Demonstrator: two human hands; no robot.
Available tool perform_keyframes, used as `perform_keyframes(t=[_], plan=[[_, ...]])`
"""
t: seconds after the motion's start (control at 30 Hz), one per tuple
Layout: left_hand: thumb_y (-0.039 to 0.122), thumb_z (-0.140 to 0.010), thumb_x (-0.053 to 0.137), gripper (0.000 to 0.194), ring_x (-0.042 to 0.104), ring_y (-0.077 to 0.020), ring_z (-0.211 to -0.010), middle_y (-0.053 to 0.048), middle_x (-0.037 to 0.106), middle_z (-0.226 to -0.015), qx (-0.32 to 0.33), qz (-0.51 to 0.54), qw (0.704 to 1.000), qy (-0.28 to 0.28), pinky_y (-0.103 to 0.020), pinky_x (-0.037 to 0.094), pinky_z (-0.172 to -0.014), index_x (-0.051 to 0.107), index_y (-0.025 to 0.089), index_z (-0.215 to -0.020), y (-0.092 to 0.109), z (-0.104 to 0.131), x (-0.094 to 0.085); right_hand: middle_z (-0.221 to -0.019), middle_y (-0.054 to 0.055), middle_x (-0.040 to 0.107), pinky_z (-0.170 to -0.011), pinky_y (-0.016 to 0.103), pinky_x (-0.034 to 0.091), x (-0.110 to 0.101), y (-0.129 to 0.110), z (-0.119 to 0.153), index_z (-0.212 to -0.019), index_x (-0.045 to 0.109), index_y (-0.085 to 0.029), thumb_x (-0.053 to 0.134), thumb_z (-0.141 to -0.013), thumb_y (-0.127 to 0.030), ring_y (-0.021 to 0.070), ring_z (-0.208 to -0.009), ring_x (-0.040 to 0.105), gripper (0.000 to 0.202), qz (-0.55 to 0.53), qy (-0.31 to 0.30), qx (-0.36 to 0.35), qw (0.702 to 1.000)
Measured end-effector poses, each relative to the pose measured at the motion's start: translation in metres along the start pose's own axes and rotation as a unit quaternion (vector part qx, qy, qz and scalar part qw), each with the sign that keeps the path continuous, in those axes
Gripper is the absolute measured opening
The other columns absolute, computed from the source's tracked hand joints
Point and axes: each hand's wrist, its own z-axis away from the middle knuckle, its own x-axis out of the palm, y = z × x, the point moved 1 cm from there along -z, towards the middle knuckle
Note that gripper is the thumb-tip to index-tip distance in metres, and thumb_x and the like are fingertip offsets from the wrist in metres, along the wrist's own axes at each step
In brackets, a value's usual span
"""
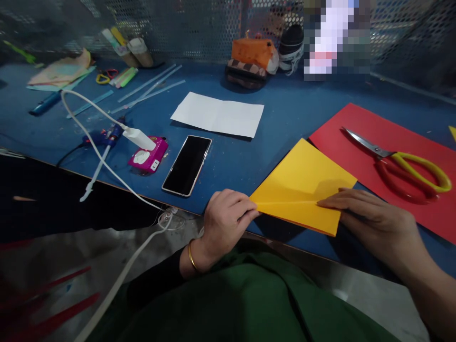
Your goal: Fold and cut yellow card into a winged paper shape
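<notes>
A folded sheet of yellow paper (302,178) lies at the front edge of the blue table, with a crease running across it. My left hand (228,218) pinches its left corner between thumb and fingers. On the right side, my right hand (374,221) grips the paper, fingertips on top at the crease and the thumb hidden beneath. Scissors (386,154) with a red and a yellow handle rest to the right on a red sheet of paper (351,121), partly under the yellow one or touching its edge; I cannot tell which.
A phone (187,165) lies left of my hands, below a creased white paper (219,114). Further left are a magenta power adapter (151,154) with a white cable, and a glue gun (110,135). An orange pouch (252,53) stands at the back.
</notes>
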Motion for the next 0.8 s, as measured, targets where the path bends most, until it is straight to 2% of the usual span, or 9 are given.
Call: perform_keyframes(t=[0.1,0.2,0.27,0.33,0.5,0.63,0.73,0.8], plan=[[0.024,-0.092,0.069,0.012,0.061,-0.0165,-0.081,0.0,0.07,-0.084,-0.017,-0.003,1.0,-0.01,-0.033,0.04,-0.072,0.069,0.02,-0.08,0.0,-0.006,0.002,-0.093,0.004,0.076,-0.07,0.031,0.057,0.0,-0.004,-0.01,-0.095,0.072,-0.025,0.051,-0.097,-0.049,0.0206,-0.087,0.072,0.032,0.032,-0.002,0.029,0.999],[0.027,-0.092,0.069,0.018,0.057,-0.0173,-0.079,0.0,0.065,-0.079,-0.05,-0.021,0.998,-0.024,-0.033,0.039,-0.07,0.066,0.019,-0.076,0.0,-0.013,0.004,-0.081,0.007,0.075,-0.055,0.031,0.051,0.003,-0.008,-0.021,-0.088,0.069,-0.022,0.044,-0.092,-0.07,0.0208,-0.067,0.069,0.055,0.06,-0.005,0.11,0.992],[0.028,-0.092,0.068,0.021,0.054,-0.018,-0.078,-0.001,0.063,-0.079,-0.065,-0.044,0.996,-0.04,-0.033,0.038,-0.07,0.063,0.019,-0.074,-0.001,-0.017,0.004,-0.075,0.007,0.073,-0.049,0.031,0.046,0.005,-0.01,-0.026,-0.087,0.067,-0.022,0.04,-0.085,-0.081,0.0212,-0.061,0.067,0.065,0.067,-0.011,0.177,0.982],[0.028,-0.092,0.068,0.023,0.051,-0.0185,-0.077,0.0,0.061,-0.078,-0.071,-0.069,0.993,-0.061,-0.034,0.036,-0.069,0.06,0.019,-0.072,-0.001,-0.021,0.004,-0.078,0.007,0.073,-0.05,0.031,0.046,0.008,-0.012,-0.029,-0.093,0.066,-0.022,0.041,-0.079,-0.086,0.0232,-0.065,0.068,0.07,0.062,-0.016,0.231,0.971],[0.027,-0.09,0.069,0.028,0.049,-0.0189,-0.076,0.0,0.057,-0.077,-0.08,-0.117,0.985,-0.101,-0.035,0.034,-0.067,0.051,0.02,-0.07,0.0,-0.027,0.003,-0.091,0.012,0.075,-0.058,0.036,0.048,0.011,-0.018,-0.033,-0.102,0.063,-0.022,0.048,-0.078,-0.079,0.0298,-0.081,0.071,0.063,0.053,-0.03,0.285,0.957],[0.028,-0.09,0.069,0.027,0.05,-0.0195,-0.076,0.0,0.057,-0.078,-0.086,-0.137,0.98,-0.116,-0.035,0.037,-0.068,0.05,0.02,-0.072,0.001,-0.028,0.002,-0.101,0.016,0.075,-0.065,0.042,0.048,0.016,-0.021,-0.032,-0.101,0.062,-0.021,0.046,-0.083,-0.066,0.0343,-0.088,0.069,0.051,0.089,-0.03,0.265,0.96],[0.026,-0.091,0.066,0.011,0.056,-0.0215,-0.084,-0.004,0.063,-0.092,-0.081,-0.137,0.981,-0.113,-0.037,0.043,-0.073,0.059,0.017,-0.094,0.001,-0.029,0.003,-0.097,0.015,0.073,-0.067,0.043,0.045,0.021,-0.023,-0.029,-0.097,0.062,-0.021,0.043,-0.088,-0.057,0.0333,-0.084,0.066,0.042,0.124,-0.009,0.216,0.969],[0.02,-0.095,0.059,0.028,0.059,-0.025,-0.103,-0.009,0.065,-0.118,-0.029,-0.136,0.983,-0.117,-0.04,0.047,-0.085,0.057,0.016,-0.122,0.002,-0.031,0.004,-0.095,0.014,0.07,-0.066,0.042,0.044,0.023,-0.024,-0.027,-0.095,0.062,-0.021,0.042,-0.091,-0.054,0.0315,-0.082,0.064,0.039,0.135,0.006,0.194,0.972]])
